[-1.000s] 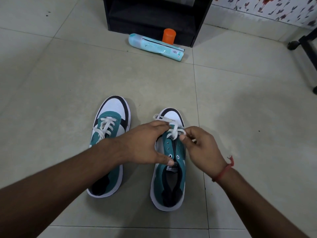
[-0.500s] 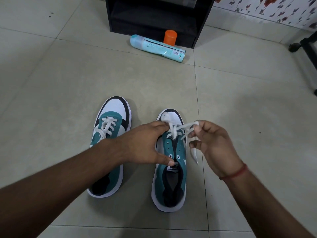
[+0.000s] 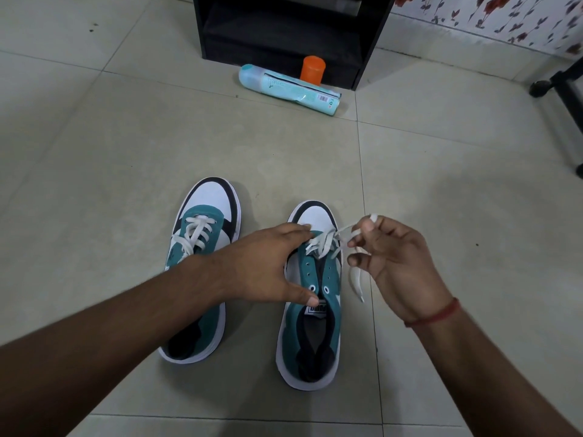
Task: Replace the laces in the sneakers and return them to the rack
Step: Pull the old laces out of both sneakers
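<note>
1. Head view: the right hand (image 3: pixel 400 263) pinches the free end of the white lace (image 3: pixel 325 244) between thumb and fingertips just beside the right sneaker (image 3: pixel 310 313); a loose tail hangs below the fingers. The left hand (image 3: pixel 268 266) lies spread over the same shoe, fingertips pressing the crossings near the toe and thumb resting by the tongue; it is closed on nothing.

2. The right sneaker stands on the tiled floor (image 3: pixel 110 152) with only its front eyelets threaded. The left sneaker (image 3: pixel 202 247) stands close beside it and looks laced. The black rack (image 3: pixel 284 33) sits well beyond, with a pale blue spray can (image 3: pixel 287 88) lying before it and an orange cap (image 3: pixel 312 68) behind the can.

3. Risks, as judgements: a hard sideways pull may leave the two ends uneven or drag the shoe if the left hand eases off. The flat lace may twist and bunch at the next eyelet. The hanging tail could slip from the pinch.

4. Against a second ago, the right hand has moved off the eyelets to the shoe's side, drawing the lace out. The left hand and both shoes have stayed put.
</note>
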